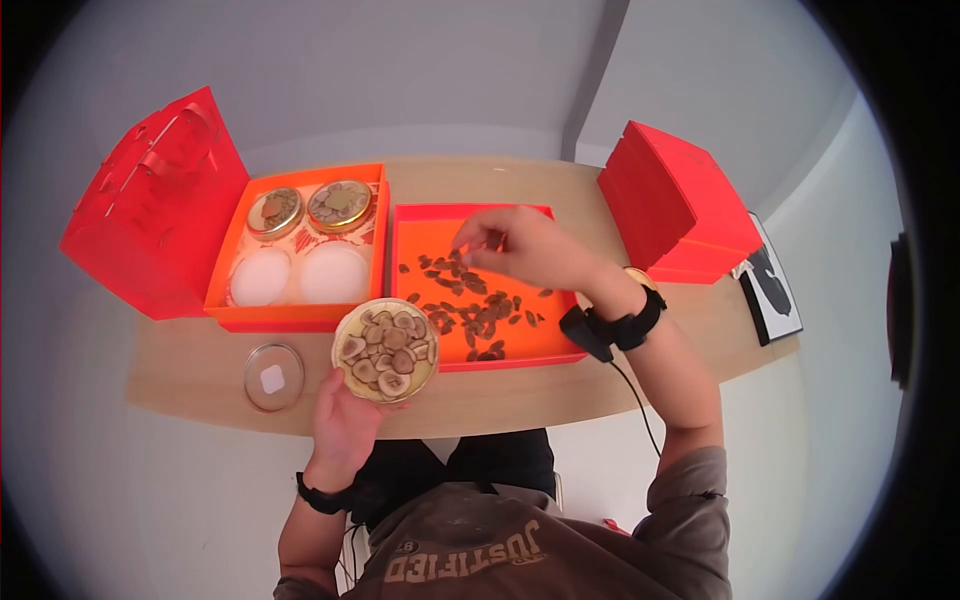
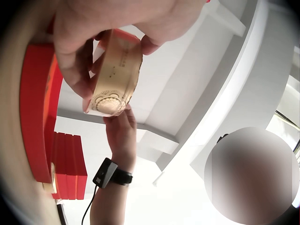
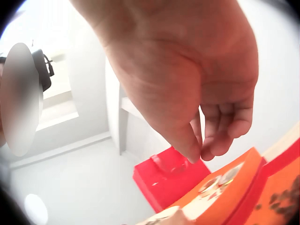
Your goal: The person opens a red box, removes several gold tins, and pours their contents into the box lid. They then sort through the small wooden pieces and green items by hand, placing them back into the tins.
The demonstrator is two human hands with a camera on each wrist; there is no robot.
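My left hand (image 1: 345, 425) grips a round tub of dried slices (image 1: 385, 350), its open top facing up. In the left wrist view the tub's gold patterned side (image 2: 115, 79) shows between fingers and thumb. My right hand (image 1: 525, 248) hovers over a shallow red box (image 1: 430, 225) with an orange inside, where many small dark dried pieces (image 1: 490, 315) lie scattered. Its thumb and forefinger tips (image 3: 194, 157) come together in the right wrist view, the other fingers bent. I cannot tell whether a piece sits between them.
A round clear lid (image 1: 273, 378) with a white square lies left of the tub. Behind it, an orange box (image 1: 378, 230) holds two lidded jars (image 1: 340, 205) and two white rounds (image 1: 335, 272). A red gift bag (image 1: 160, 210) stands left, red boxes (image 1: 675, 205) right, beside a black-and-white box (image 1: 772, 285).
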